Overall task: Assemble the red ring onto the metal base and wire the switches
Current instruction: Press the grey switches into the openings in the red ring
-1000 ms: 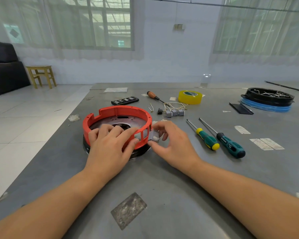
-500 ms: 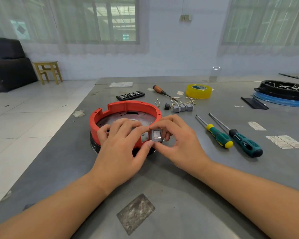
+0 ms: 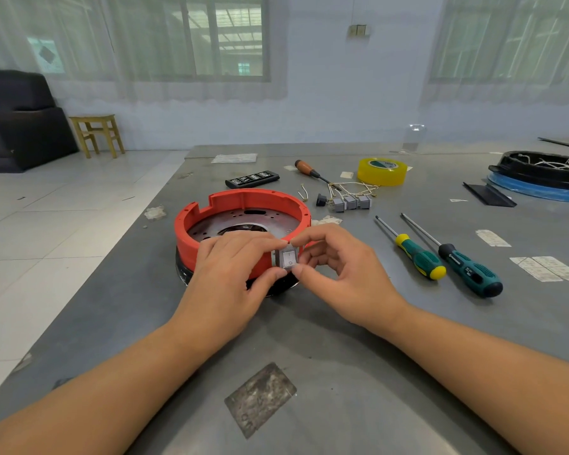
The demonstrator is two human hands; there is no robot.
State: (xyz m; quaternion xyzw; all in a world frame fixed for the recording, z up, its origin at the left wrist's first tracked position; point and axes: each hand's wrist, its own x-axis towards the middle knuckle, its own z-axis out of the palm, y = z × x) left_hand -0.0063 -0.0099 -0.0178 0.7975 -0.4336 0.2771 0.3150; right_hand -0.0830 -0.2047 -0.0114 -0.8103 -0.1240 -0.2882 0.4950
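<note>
A red ring point(image 3: 243, 205) sits on a round metal base point(image 3: 237, 223) on the grey surface point(image 3: 342, 339), left of centre. The left hand point(image 3: 234, 274) lies over the ring's near wall, fingers curled across the rim, its thumb and forefinger pinching the left side of a small grey switch point(image 3: 288, 256). The right hand point(image 3: 339, 267) pinches the same switch from the right, thumb below and forefinger above, other fingers curled. The switch is at the outer face of the ring's near wall; whether it is seated in the wall cannot be told.

Behind the ring lie a black strip point(image 3: 252, 178) and a wooden-handled tool point(image 3: 309, 170). Right of the ring, 3 more grey switches point(image 3: 350, 202) with pale wires point(image 3: 352, 187) lie together, near a yellow tape roll point(image 3: 381, 171). Further right, 2 green-handled screwdrivers point(image 3: 440, 254) lie side by side, and a black tray point(image 3: 539, 169) on a blue ring stands at the far right edge.
</note>
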